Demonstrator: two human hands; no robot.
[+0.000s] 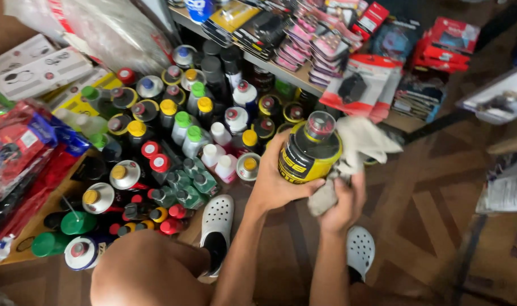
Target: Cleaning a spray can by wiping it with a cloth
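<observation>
My left hand (274,180) grips a black and yellow can (309,152) with a clear cap, held up above the floor. My right hand (342,203) holds a crumpled off-white cloth (357,144) against the can's right side. The cloth drapes up and over behind the can. Both forearms reach in from the bottom of the head view, above my bare knee (139,272).
Several spray cans and bottles (173,136) with coloured caps stand crowded on the floor at left. A low shelf (270,65) holds packaged goods. Red packets (15,150) lie at far left. My white perforated clogs (216,218) rest on the patterned wooden floor (428,215).
</observation>
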